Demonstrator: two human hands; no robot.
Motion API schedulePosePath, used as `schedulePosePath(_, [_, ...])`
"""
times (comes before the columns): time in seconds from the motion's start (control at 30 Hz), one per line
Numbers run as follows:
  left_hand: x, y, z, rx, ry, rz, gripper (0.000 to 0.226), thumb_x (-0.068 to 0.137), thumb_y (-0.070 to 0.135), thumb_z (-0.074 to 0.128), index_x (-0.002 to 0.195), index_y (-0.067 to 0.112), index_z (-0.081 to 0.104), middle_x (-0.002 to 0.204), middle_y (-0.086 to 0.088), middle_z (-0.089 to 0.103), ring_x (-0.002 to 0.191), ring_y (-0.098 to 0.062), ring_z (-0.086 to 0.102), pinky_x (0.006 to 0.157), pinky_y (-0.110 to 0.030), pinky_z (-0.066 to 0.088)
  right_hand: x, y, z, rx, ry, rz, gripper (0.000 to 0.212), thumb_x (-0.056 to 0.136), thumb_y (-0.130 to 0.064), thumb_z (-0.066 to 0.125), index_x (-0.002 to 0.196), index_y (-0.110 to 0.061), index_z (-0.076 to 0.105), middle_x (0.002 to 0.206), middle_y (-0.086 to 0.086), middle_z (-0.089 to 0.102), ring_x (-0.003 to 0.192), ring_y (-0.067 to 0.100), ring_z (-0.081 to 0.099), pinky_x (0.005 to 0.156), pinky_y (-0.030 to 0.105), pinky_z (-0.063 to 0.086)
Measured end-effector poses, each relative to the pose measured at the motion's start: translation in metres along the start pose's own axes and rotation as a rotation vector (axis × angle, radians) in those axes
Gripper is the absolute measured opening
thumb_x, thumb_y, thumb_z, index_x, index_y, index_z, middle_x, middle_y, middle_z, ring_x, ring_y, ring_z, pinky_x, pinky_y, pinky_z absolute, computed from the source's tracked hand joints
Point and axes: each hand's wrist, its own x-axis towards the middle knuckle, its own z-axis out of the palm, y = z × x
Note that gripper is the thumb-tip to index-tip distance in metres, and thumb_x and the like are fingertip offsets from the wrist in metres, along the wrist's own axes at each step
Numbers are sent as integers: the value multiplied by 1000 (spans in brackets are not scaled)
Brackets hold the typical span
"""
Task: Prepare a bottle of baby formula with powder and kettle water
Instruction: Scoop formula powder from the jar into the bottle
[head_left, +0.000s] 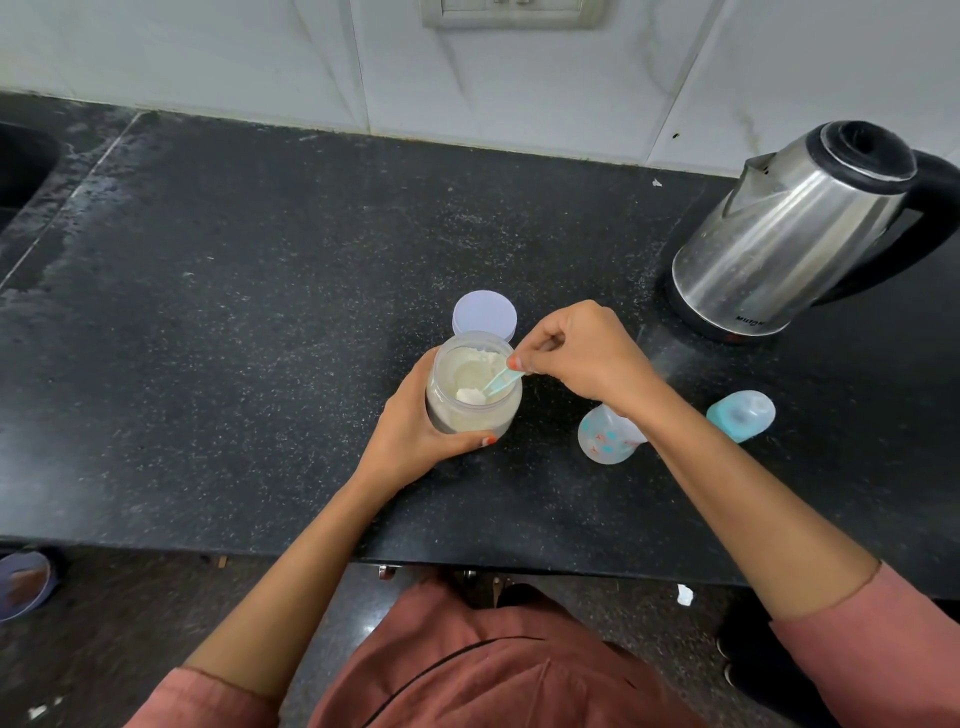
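The left hand (415, 431) is wrapped round the powder jar (470, 395) and holds it near the middle of the black bench (260, 312). The jar is open. Its white lid (483, 312) lies flat just behind it, on the far side. The right hand (582, 353) pinches the handle of a small blue scoop (501, 382) with finger and thumb. The bowl of the scoop is down inside the jar, in the powder.

The baby bottle (602, 439) stands open just to the right of the jar, partly hidden under the right wrist. Its blue top (740, 415) lies further right. The kettle (789, 234) sits at the far right.

I think this step is scooping powder. To do it well, hold the jar steady with the left hand and fill the scoop all the way. Wipe the heap flat on the jar's rim so the scoop is level. Lift it slowly and move it straight across to the bottle, which is close by. The bottle mouth is small, so tip the scoop right over the middle, or powder may spill on the bench.

There is a word low on the kettle, but it is too small for me to read. The bottle has little red and blue pictures on it. I can see no label on the jar
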Motion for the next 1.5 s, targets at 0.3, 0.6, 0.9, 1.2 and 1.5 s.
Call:
schedulePosePath(0.3, [-1,4,0,-6,0,2,79,55,27,83,113,52,36,111,36,48,105,22,44,80,4,31,-2,3,1,88,17,40,10,78,-17,72,85,-10,73,63,-7,61,57,3,51,56,15,38])
schedulePosePath(0.6, [-1,4,0,-2,-6,-11,79,54,30,82,112,54,35,111,38,47,104,24,43,79,5,30,-2,5,2,143,27,81,8,78,-17,72,84,-11,73,66,-6,62,62,5,54,62,19,45])
schedulePosePath(0.9, [0,0,0,13,-3,-16,81,55,27,84,113,54,35,112,37,47,103,24,43,78,6,30,-4,5,3,62,24,-30,9,78,-16,71,85,-11,73,71,-6,65,64,1,56,62,10,43])
schedulePosePath(1.2, [0,-3,0,18,-2,-16,84,57,21,87,118,48,35,115,32,48,103,22,44,79,5,31,-8,-8,4,-147,-55,-225,6,79,-12,70,84,-11,73,65,-13,58,59,-3,52,56,4,38])
schedulePosePath(1.5, [0,-1,0,12,-3,-18,79,55,26,83,113,53,36,111,35,49,104,21,45,79,5,31,-3,-2,2,-69,-49,-144,9,80,-13,69,88,-9,73,74,-5,64,64,0,54,62,12,41])
